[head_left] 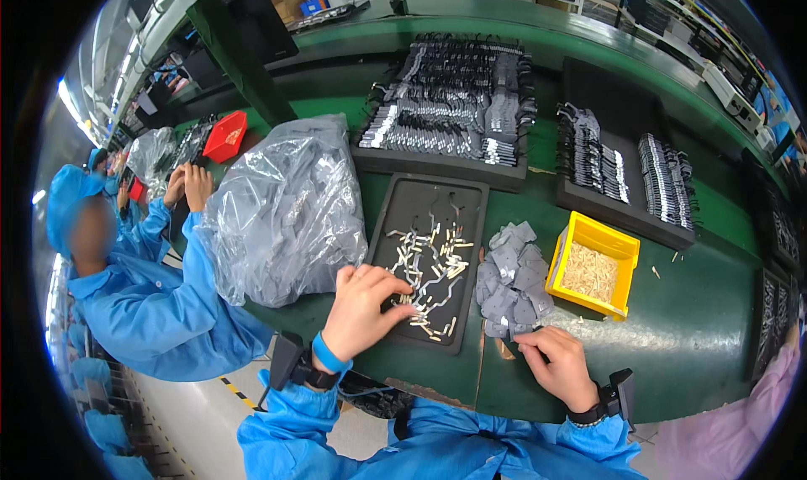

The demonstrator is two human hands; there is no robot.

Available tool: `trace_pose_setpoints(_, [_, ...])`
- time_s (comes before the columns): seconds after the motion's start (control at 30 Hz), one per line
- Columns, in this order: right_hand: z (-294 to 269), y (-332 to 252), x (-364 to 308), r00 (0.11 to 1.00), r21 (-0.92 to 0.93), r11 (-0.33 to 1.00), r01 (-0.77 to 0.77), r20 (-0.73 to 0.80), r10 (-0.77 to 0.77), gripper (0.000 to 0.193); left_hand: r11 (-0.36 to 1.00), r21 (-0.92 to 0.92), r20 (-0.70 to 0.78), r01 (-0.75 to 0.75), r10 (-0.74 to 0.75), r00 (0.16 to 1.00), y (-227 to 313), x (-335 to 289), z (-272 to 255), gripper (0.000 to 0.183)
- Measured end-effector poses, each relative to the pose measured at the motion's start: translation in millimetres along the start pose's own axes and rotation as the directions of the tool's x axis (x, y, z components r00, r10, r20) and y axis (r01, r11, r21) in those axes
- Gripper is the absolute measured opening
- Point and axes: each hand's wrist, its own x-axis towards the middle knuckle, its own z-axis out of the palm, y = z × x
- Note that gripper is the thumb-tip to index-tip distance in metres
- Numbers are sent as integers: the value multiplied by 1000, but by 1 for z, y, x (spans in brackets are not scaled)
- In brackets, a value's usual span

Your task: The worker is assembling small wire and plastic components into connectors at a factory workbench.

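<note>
My left hand [363, 310] is over the near left part of a black tray [391, 196]. Its thumb and index finger come together around a small pale piece, too small to name. Short gold-and-white pieces and thin bent silver strips [433, 266] lie loose in the tray. My right hand [556, 364] is low over the table, at the near edge of a pile of flat grey plates [514, 278]. Its fingers are curled with the thumb close to them; what they hold, if anything, is hidden.
A yellow bin [623, 255] of small tan sticks stands right of the pile. Black foam trays [441, 160] [626, 209] with rows of assembled parts fill the back. A big clear plastic bag [290, 207] of grey pieces stands left. Beyond it a co-worker in blue [160, 312] works near a red bin [225, 137].
</note>
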Motion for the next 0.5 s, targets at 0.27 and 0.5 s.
trace_pose_setpoints(0.27, [3,1,5,1000,30,999,-30,-9,30,9,993,120,-63,-22,30,998,1,-12,14,17])
trace_pose_setpoints(0.5, [1,-2,4,999,23,999,-46,-16,46,10,991,-130,-350,30,-74,934,3,4,-8,12])
